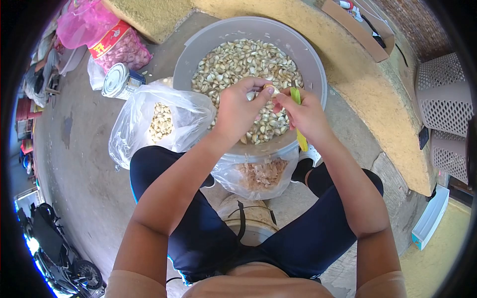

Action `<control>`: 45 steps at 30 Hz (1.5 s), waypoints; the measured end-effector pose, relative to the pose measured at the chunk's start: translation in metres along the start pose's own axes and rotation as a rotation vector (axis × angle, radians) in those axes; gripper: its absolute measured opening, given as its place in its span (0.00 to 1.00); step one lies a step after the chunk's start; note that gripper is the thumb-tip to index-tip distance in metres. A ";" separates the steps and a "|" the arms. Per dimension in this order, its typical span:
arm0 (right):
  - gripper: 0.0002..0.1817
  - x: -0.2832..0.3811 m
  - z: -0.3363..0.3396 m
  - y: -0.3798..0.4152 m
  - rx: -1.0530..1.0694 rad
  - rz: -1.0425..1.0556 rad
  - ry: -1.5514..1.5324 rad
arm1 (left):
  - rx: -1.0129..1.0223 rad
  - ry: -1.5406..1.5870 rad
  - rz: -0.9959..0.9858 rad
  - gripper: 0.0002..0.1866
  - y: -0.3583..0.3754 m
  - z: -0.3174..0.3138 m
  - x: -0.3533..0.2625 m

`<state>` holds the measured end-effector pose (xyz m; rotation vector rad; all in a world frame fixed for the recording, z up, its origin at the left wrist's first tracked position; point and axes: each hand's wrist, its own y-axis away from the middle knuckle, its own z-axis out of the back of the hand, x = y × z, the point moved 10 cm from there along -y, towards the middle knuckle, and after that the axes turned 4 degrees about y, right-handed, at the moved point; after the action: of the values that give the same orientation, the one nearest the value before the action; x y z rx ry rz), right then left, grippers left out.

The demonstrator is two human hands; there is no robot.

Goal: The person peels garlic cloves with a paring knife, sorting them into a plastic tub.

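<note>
Over a large grey tub (186,62) of garlic cloves (238,59), my left hand (243,104) pinches a pale garlic clove (272,91) between thumb and fingertips. My right hand (305,114) meets it from the right, its fingertips at the same clove. A knife with a yellow-green handle (301,138) is held in my right hand, the handle pointing down past the palm; its blade is mostly hidden. Left of the tub lies a clear plastic bag (131,116) with peeled cloves (161,121) inside. Below the tub, another clear bag holds dry skins (263,174).
A pink mesh sack (124,49) and a metal can (119,81) stand at upper left. A cardboard box (357,30) rests on the yellow ledge (367,94). Grey perforated crates (444,99) are at right. A motorcycle (54,243) stands at lower left.
</note>
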<state>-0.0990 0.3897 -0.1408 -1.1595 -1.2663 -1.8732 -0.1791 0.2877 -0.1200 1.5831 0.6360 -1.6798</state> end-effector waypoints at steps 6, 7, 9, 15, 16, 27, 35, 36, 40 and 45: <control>0.08 0.004 0.001 0.000 0.010 0.058 -0.091 | 0.055 0.091 0.086 0.12 0.000 -0.002 0.007; 0.08 0.005 0.001 0.000 0.020 0.060 -0.127 | 0.078 0.144 0.122 0.12 0.000 -0.004 0.010; 0.08 0.007 0.000 0.001 0.040 0.062 -0.199 | 0.111 0.261 0.169 0.13 0.001 -0.008 0.013; 0.07 0.013 -0.002 0.002 0.073 0.086 -0.340 | 0.198 0.551 0.275 0.16 0.008 -0.021 0.016; 0.07 0.013 -0.002 0.002 0.076 0.094 -0.327 | 0.205 0.592 0.294 0.16 0.009 -0.023 0.018; 0.05 0.008 0.011 0.000 -0.070 0.108 -0.159 | 0.407 0.794 0.445 0.16 0.013 -0.039 0.023; 0.05 0.009 0.019 -0.001 -0.122 0.074 -0.162 | 0.488 0.966 0.499 0.16 0.016 -0.048 0.024; 0.05 0.007 0.020 0.000 -0.130 0.042 -0.197 | 0.456 0.937 0.518 0.16 0.016 -0.047 0.026; 0.04 0.023 0.015 0.005 -0.097 0.193 -0.047 | 0.407 0.840 0.528 0.17 0.016 -0.044 0.027; 0.05 0.024 0.007 0.007 -0.040 0.289 0.110 | 0.431 0.600 0.434 0.20 0.012 -0.043 0.027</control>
<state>-0.1014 0.3931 -0.1156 -1.1737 -0.9493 -1.7275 -0.1418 0.3088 -0.1500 2.3683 0.1756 -1.0509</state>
